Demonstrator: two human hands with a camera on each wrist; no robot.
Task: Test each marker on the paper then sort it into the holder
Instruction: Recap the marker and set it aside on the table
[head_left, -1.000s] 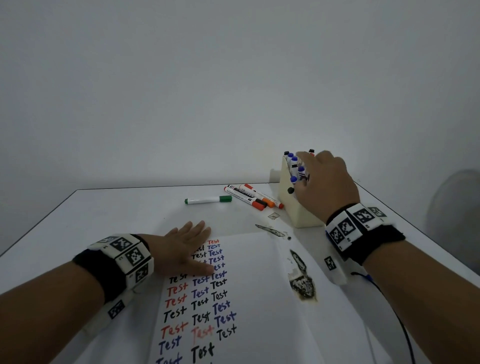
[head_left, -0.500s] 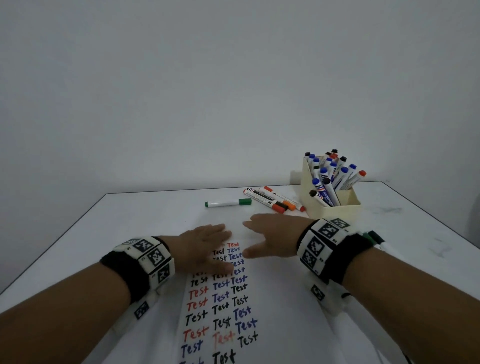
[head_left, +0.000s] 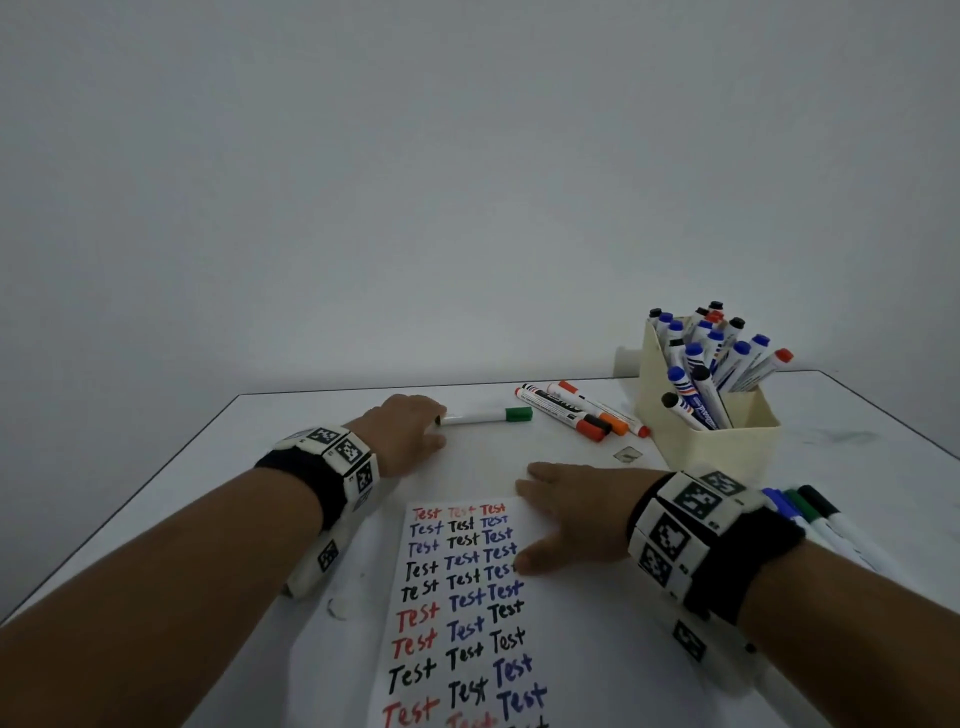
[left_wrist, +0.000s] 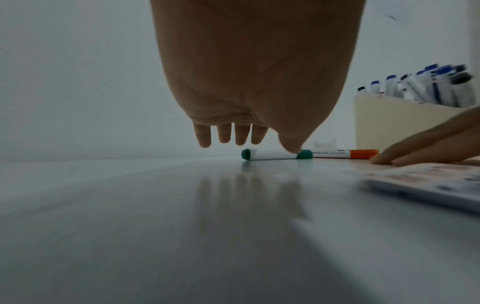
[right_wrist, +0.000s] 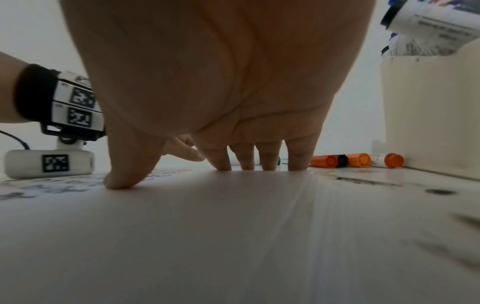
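Paper (head_left: 561, 649): white sheet at 6 o'clock on the table (head_left: 208, 499), covered in rows of "Test" in red, blue and black.

Right hand (head_left: 576, 512): flat on the paper's upper right part, fingers straight and slightly spread, thumb tip pressing by the writing; it holds nothing.

Left hand (head_left: 402, 431): at 10 o'clock from the paper, over the butt end of the green marker (head_left: 485, 415). In the left wrist view the fingers hang straight and apart just above the table, and the thumb tip sits at the marker's barrel beside its cap; no grip has closed on it.

Green marker: lying flat at 12 o'clock, cap pointing to 3 o'clock.

Loose markers (head_left: 582, 410): orange- and black-capped ones lying together between the green marker and the holder.

Holder (head_left: 722, 441): cream box at 2 o'clock, filled with leaning markers, mostly blue-capped.
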